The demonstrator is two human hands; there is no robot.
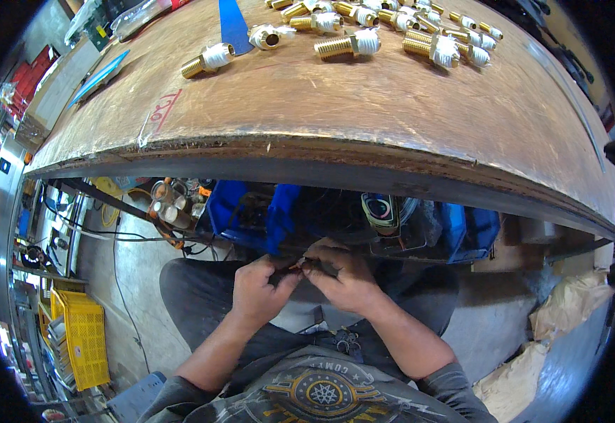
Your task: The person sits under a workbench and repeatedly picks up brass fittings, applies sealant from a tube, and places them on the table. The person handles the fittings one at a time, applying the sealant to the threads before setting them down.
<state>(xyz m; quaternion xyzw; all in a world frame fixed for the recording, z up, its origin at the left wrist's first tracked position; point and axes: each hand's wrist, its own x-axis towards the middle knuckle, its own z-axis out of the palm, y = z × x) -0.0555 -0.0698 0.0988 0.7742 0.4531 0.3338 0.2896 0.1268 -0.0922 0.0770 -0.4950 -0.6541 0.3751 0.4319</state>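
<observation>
Close together over my lap, below the table's front edge, my left hand [259, 287] and my right hand [344, 278] pinch a small brass-coloured piece [298, 266] between thumbs and fingers. Most of it is hidden, so its kind cannot be told. Up on the wooden table [307, 102] lie several brass threaded fittings with white tape wound on one end. The nearest ones are a fitting at the left [207, 60] and one in the middle [348, 46]. Neither hand touches them.
A blue flat strip [233, 28] lies among the fittings. Under the tabletop sit blue bins [235, 211], another blue bin [473, 229] and a cluster of jars [170, 204]. A yellow crate [82, 338] stands on the floor at left; brown paper [568, 303] lies at right.
</observation>
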